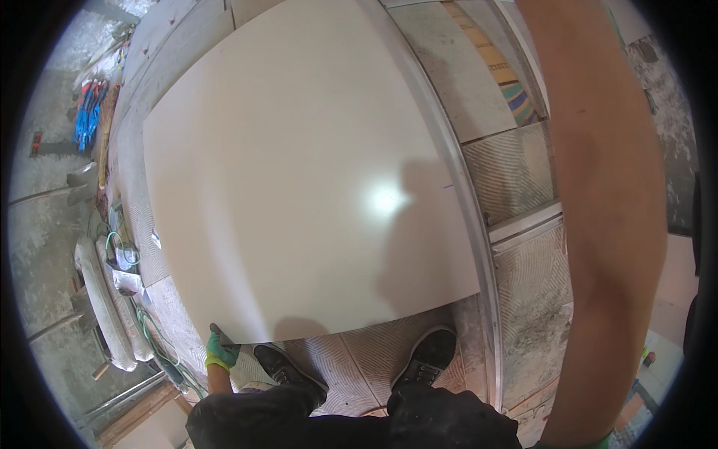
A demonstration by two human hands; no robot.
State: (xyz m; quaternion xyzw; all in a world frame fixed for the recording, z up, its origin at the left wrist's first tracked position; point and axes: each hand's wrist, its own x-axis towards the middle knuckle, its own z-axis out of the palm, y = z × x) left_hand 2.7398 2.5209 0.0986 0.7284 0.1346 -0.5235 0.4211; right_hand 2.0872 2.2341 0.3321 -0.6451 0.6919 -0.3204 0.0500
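Observation:
A large, pale, glossy tile (299, 179) fills the middle of the view, with a bright light reflection and dark shadows on it. At its near left corner my left hand (223, 349), in a green glove with a yellow cuff, closes on the edge, with part of the fingers hidden. A long metal rail (479, 277) runs along the tile's right side, and a short purple mark (448, 185) shows near that edge. Close on the right, a bare arm (609, 224) crosses from top to bottom. A sliver of green shows at its lower end; my right hand itself is out of sight.
My dark shoes (428, 355) stand at the tile's near edge on ridged flooring (374, 359). Leftward lie long whitish bags (105, 307), a green hose (153, 337) and a blue bundle (90, 116). Beyond the rail are a cardboard strip (490, 52) and a metal crossbar (527, 223).

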